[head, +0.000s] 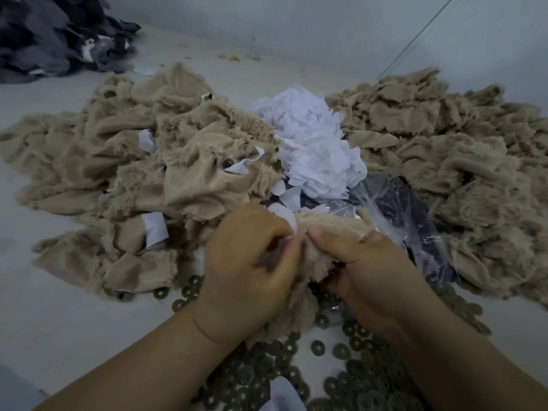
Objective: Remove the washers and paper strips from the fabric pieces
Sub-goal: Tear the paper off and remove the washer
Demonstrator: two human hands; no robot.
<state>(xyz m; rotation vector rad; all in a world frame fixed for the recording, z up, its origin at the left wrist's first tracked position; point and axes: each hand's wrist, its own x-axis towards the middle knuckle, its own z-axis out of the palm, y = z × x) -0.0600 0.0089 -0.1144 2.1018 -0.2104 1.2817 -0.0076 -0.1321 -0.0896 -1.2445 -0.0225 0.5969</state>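
I see bare table (59, 327) at near left, open for a hand to pass. Ahead on the left a beige fabric heap (124, 173) blocks the way; a second beige heap (444, 161) walls off the right. Between them sit a white paper pile (314, 143) and a clear plastic bag (394, 209), so the middle lane is closed. Loose washers (341, 351) litter the near surface under my wrists. A dark fabric pile (53, 34) fills the far left corner.

Fabric pieces (207, 161) furry beige cloth; washers (341, 351) dull metal; paper strips (311, 137) matt white.
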